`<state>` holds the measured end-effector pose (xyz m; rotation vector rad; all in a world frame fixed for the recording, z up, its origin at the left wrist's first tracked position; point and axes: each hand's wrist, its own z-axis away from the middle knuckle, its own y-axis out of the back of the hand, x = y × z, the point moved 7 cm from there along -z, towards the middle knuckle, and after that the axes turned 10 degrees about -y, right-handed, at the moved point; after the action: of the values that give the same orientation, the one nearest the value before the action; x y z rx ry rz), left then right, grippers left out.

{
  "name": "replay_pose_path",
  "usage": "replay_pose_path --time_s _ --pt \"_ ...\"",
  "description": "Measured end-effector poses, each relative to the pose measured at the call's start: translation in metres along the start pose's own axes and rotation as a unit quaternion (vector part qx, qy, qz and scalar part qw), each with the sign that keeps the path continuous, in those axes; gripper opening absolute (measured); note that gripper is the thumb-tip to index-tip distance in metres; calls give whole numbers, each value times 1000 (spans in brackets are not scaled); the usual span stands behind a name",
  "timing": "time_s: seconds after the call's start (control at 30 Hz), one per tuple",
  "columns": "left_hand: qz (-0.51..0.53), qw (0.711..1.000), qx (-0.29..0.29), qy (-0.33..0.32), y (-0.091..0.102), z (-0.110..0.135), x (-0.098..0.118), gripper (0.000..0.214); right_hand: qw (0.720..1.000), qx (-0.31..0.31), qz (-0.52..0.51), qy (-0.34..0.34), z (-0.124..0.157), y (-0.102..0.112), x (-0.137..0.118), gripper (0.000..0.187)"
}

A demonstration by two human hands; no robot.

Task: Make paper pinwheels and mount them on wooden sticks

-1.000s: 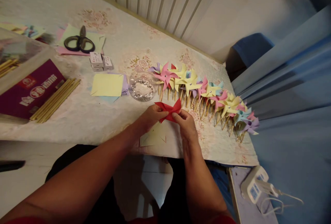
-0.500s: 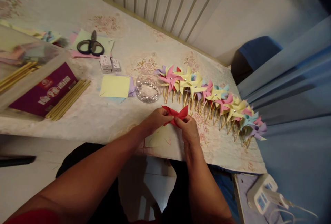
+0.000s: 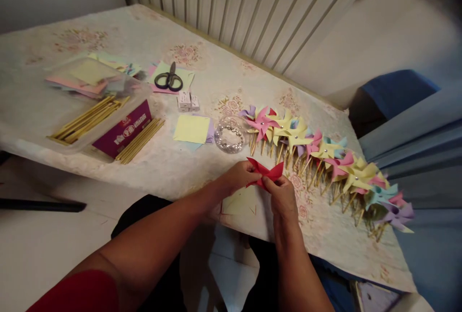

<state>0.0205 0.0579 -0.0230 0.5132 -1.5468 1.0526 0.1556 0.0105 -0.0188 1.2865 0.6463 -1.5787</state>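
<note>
A red paper pinwheel [image 3: 273, 171], its corners folded inward, is held above the table's front part. My left hand [image 3: 242, 176] pinches its left side, thumb near the middle. On the right side, my right hand [image 3: 282, 192] grips the same paper with thumb and fingers closed. Under the hands lies a pale yellow paper sheet [image 3: 238, 205] with cut slits. Just beyond them stands a round clear dish [image 3: 231, 135] with small shiny pieces in it. To its left is a stack of coloured paper squares [image 3: 191, 129], yellow on top.
Finished pinwheels [image 3: 325, 158] on sticks lie in a long row at right. At left are a clear plastic box [image 3: 135, 105] with sticks and paper, more loose sticks [image 3: 140, 141], scissors [image 3: 169, 79] on paper and small white boxes [image 3: 187, 102].
The camera view has turned left, so everything on the table appears further right and the plastic box shows more fully. Both hands keep hold of the red paper pinwheel with little change.
</note>
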Motion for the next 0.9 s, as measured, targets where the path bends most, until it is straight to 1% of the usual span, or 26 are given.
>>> replay_pose_path --time_s 0.13,0.2,0.33,0.5,0.63,0.73,0.83,0.9 --pt "12 1000 4 -2 1 3 7 16 999 33 1 1 3 1 -3 23" --pt "19 1000 2 -8 2 4 11 16 999 39 -3 -3 5 -1 -4 24" --pt "34 999 -9 -19 3 6 16 16 999 34 -19 -3 9 -6 -5 27" --pt "72 997 -25 -31 5 8 22 15 999 15 -43 25 18 -7 -14 27" --pt "94 995 -8 -28 11 10 27 18 992 65 -97 56 22 5 -33 29" --pt "83 995 3 -46 17 12 35 18 985 91 -127 76 19 10 -49 30" --pt "105 993 7 -59 22 14 43 19 986 98 -98 96 11 5 -69 29" --pt "131 989 4 -69 25 15 47 21 987 89 -68 119 3 -4 -85 26"
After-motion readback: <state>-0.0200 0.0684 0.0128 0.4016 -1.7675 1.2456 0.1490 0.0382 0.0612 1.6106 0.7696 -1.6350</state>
